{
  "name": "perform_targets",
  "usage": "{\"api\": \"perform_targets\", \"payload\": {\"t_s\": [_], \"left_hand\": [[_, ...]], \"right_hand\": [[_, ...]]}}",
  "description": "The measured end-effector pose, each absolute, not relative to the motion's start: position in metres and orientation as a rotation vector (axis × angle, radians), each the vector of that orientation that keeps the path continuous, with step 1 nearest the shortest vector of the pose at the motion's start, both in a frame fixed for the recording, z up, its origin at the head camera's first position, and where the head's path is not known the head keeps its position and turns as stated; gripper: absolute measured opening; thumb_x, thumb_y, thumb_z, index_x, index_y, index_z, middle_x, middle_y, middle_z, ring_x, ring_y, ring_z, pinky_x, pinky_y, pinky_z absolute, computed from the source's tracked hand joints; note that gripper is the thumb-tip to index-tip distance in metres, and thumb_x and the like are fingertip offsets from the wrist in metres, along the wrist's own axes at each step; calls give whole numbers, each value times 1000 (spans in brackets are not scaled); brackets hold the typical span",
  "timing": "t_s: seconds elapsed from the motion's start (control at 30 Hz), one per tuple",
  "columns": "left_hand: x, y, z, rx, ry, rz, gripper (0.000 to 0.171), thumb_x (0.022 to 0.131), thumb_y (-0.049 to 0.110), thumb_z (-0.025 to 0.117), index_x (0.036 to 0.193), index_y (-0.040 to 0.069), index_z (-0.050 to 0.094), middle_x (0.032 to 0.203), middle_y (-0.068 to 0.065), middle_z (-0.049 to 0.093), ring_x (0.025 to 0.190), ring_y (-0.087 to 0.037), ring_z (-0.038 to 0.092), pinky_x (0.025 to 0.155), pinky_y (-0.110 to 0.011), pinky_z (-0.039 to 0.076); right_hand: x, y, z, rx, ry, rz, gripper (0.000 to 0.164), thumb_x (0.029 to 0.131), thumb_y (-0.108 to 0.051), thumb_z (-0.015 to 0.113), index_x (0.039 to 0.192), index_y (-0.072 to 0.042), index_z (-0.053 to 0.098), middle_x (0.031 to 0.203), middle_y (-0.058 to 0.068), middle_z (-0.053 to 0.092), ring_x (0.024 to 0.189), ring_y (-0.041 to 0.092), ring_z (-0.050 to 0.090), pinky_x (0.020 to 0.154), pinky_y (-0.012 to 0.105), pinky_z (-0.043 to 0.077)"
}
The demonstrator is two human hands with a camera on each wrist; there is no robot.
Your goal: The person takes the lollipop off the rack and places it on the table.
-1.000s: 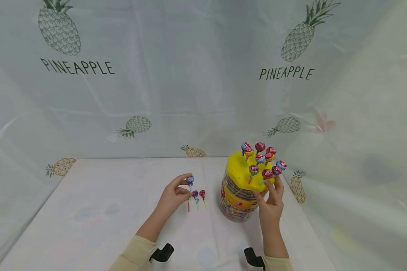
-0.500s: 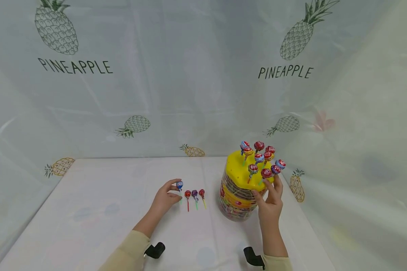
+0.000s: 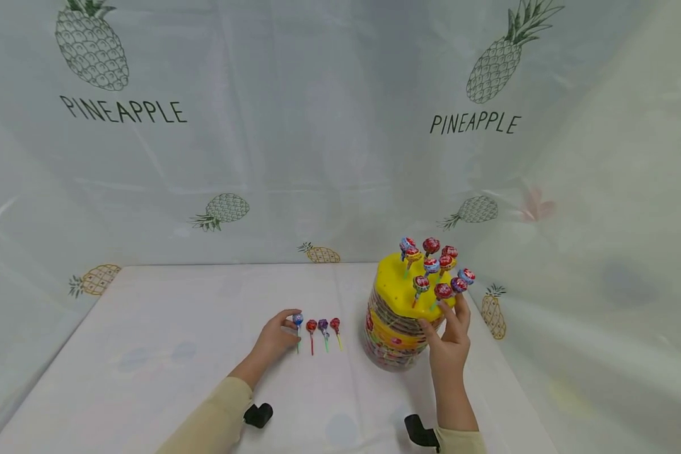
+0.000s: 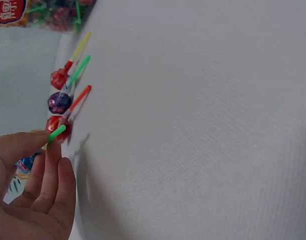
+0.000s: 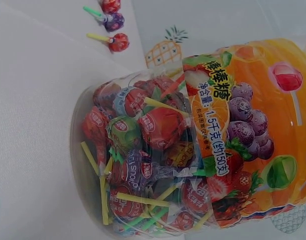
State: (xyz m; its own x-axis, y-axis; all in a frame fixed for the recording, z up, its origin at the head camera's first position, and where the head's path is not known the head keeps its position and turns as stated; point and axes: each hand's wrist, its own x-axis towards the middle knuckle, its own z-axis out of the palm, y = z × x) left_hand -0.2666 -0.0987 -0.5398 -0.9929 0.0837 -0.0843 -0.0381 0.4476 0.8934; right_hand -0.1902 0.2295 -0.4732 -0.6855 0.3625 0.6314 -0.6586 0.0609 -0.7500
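Note:
My left hand (image 3: pixel 275 338) pinches a blue-wrapped lollipop (image 3: pixel 297 320) by its green stick, close to the white table. To its right lie a red lollipop (image 3: pixel 311 326), a purple one (image 3: pixel 323 325) and another red one (image 3: pixel 335 324), side by side in a row. In the left wrist view the held lollipop's green stick (image 4: pixel 57 133) shows between thumb and finger. My right hand (image 3: pixel 451 353) grips the upper side of a clear jar (image 5: pixel 143 165) packed with lollipops. Its yellow lid (image 3: pixel 394 287) has several lollipops standing upright in it.
The white table (image 3: pixel 164 378) ends at the back against a pale curtain (image 3: pixel 318 126) printed with pineapples. The jar stands on the right part of the table. A black wrist camera (image 3: pixel 258 415) sits at my left cuff.
My left hand has moved left and down with the blue lollipop, from over the row to its left end. The right hand stays at the jar.

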Motion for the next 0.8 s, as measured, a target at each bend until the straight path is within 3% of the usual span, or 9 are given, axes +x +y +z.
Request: {"api": "perform_targets", "payload": {"t_s": [0.8], "left_hand": [[-273, -98, -556, 128, 2650, 1386, 63, 71, -2, 82, 130, 7, 60, 82, 1, 59, 70, -17, 50, 63, -31, 42]], "right_hand": [[-191, 229, -474, 348, -1582, 1723, 44, 85, 20, 61, 123, 0, 64, 152, 5, 29, 144, 25, 17, 114, 27, 20]]}}
